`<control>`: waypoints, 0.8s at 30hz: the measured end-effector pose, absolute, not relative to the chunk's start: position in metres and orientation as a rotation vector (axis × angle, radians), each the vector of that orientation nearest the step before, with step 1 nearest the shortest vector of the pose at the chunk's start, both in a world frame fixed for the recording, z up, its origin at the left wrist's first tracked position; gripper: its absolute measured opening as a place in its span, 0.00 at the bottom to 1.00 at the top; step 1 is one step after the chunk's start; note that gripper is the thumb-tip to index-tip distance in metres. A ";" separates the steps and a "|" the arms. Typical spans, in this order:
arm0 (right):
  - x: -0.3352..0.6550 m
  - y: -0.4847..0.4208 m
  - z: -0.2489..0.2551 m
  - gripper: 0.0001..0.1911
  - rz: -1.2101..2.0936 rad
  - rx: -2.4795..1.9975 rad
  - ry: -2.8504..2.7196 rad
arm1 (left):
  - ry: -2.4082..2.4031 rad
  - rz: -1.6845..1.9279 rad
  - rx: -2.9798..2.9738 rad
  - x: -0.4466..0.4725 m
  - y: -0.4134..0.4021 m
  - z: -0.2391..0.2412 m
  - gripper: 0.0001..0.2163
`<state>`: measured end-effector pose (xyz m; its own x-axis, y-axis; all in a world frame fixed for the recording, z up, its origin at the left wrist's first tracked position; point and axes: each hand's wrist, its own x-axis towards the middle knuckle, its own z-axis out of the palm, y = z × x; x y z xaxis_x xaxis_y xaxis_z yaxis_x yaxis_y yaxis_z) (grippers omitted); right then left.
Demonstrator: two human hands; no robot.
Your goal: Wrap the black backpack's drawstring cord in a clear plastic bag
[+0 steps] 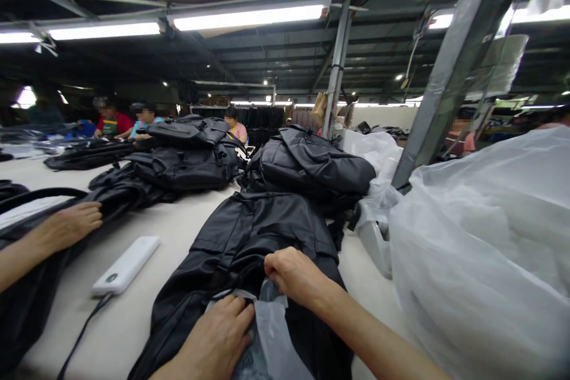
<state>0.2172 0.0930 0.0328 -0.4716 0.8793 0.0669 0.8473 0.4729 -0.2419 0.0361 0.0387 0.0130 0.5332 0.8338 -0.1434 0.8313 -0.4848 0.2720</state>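
Observation:
A black backpack (267, 219) lies on the table in front of me, its opening toward me. My right hand (294, 276) is closed in a pinch on the edge of that opening. A translucent plastic bag (274, 326) with something dark and greyish inside sticks out of the opening. My left hand (222, 332) has its fingers curled over the plastic bag at the left side of the opening. The fingertips of the left hand are partly hidden, and I cannot make out what the bag contains.
Another person's hand (80, 222) rests on a black bag at left. A white power bank (127, 264) with a cable lies on the table (187, 219). More black backpacks (312, 160) are heaped behind. Large translucent plastic sacks (481, 249) and a metal post (440, 77) stand at right.

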 end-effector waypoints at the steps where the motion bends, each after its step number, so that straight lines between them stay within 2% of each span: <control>1: 0.219 0.093 0.033 0.12 0.269 -1.502 -2.545 | 1.352 -0.023 2.467 0.032 0.038 0.016 0.16; 5: 0.220 0.094 0.026 0.13 0.226 -1.489 -2.545 | 1.244 0.046 2.572 0.014 0.033 0.024 0.18; 11: 0.219 0.099 0.014 0.11 0.162 -1.480 -2.575 | 1.328 0.090 2.480 0.001 0.040 0.005 0.21; 20: 0.229 0.112 0.024 0.11 0.456 -1.415 -2.593 | 1.219 -0.171 2.495 0.011 0.037 0.028 0.27; 24: 0.229 0.111 0.023 0.11 0.369 -1.415 -2.644 | 1.159 -0.009 2.590 0.000 0.037 0.017 0.27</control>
